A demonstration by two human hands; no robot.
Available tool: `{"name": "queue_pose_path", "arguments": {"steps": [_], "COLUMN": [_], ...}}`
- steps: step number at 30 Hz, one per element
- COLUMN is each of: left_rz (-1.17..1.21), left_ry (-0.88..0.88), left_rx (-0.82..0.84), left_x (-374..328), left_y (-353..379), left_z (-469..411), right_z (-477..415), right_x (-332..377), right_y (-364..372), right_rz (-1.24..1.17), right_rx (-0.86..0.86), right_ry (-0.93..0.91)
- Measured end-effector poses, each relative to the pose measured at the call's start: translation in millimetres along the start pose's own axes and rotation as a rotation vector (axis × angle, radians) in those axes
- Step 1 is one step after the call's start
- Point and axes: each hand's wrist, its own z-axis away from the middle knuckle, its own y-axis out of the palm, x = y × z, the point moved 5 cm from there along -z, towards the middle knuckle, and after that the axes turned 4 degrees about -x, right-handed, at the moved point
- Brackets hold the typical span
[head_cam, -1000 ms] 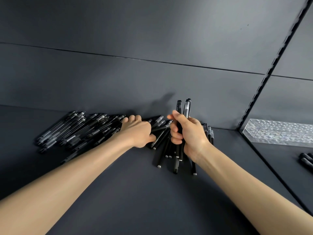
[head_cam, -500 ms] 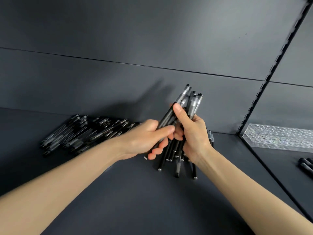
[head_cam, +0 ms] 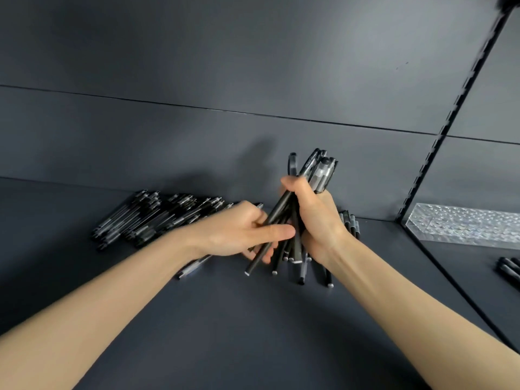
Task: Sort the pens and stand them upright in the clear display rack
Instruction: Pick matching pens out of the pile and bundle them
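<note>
My right hand grips a bundle of black pens held nearly upright above the dark shelf, caps at the top. My left hand touches the same bundle from the left, with thumb and fingers pinching one slanted pen low on its barrel. A big heap of loose black pens lies on the shelf to the left, against the back wall. The clear display rack stands on the neighbouring shelf at the right, and no pens are visible in it.
A few pens lie behind my right wrist, and one pale pen pokes out under my left forearm. More black pens lie at the right edge. A slotted upright rail separates the two shelves.
My left hand left the heap and brought pens over to the bundle in my right hand. The bundle has grown and sits a little higher.
</note>
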Motion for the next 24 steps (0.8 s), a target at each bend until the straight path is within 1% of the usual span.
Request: {"name": "queue_pose_path", "arguments": {"steps": [1,2,5,8,11,15,17,20,24], "left_rz": [-0.084,-0.114,0.033,0.138,0.242,0.311,0.304,0.193,0.288], "left_ry": [0.043,0.064,0.077,0.195,0.279,0.284,0.277,0.262,0.302], "left_rx": [-0.059,-0.118,-0.261,-0.338,-0.330,-0.276,-0.262,-0.270,-0.210], "left_x": [-1,0,0,-12,-25,-40,-44,-43,-44], "left_y": [-11,-22,-43,-42,-36,-39,-40,-36,-32], "left_z": [1,2,5,7,9,10,11,9,10], "right_z": [-1,0,2,7,16,22,25,31,29], "right_x": [3,4,4,5,9,13,6,-13,-20], "right_y": [0,0,10,27,41,51,54,57,56], "right_rz": [-0.006,-0.006,0.050,0.085,0.070,0.169,0.190,0.262,0.267], "right_rx": [-0.031,-0.053,-0.031,0.055,0.147,0.194,0.237,0.309,0.349], "right_ry": [-0.016,-0.032,-0.105,-0.190,-0.253,-0.395,-0.370,-0.300,-0.252]}}
